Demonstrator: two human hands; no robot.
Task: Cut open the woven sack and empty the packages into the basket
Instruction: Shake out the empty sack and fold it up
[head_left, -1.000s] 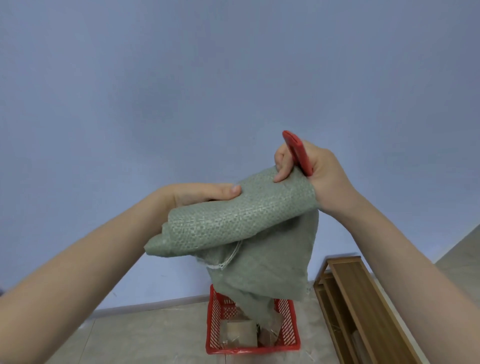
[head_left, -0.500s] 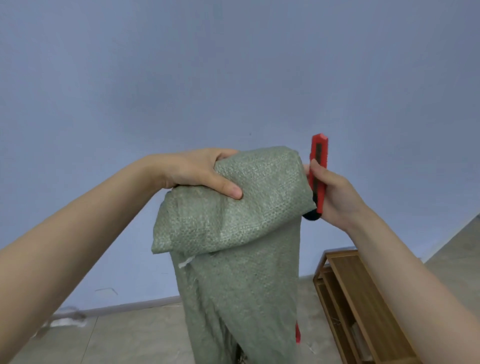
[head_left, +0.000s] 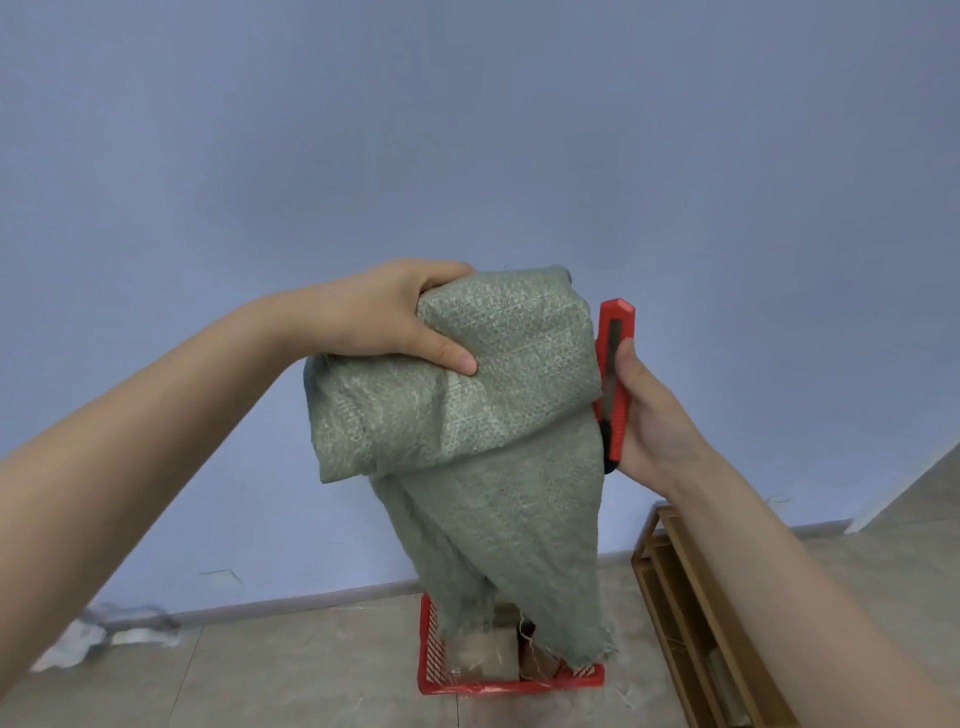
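I hold the green woven sack (head_left: 467, 415) up in front of the blue wall, its folded top bunched high and its frayed cut end hanging down. My left hand (head_left: 395, 317) grips the sack's top left. My right hand (head_left: 649, 415) is at the sack's right side and holds a red utility knife (head_left: 613, 379) upright. Below on the floor stands the red plastic basket (head_left: 431, 654), with pale packages (head_left: 483, 654) inside it. The sack's lower end dangles into the basket and hides part of it.
A wooden shelf unit (head_left: 691, 613) lies on the floor to the right of the basket. A white crumpled rag (head_left: 88, 636) lies by the wall's skirting at the left. The floor is pale tile.
The sack, first held in a horizontal roll, now hangs lengthwise with its end in the basket. My left hand moved to the top, and the knife turned upright.
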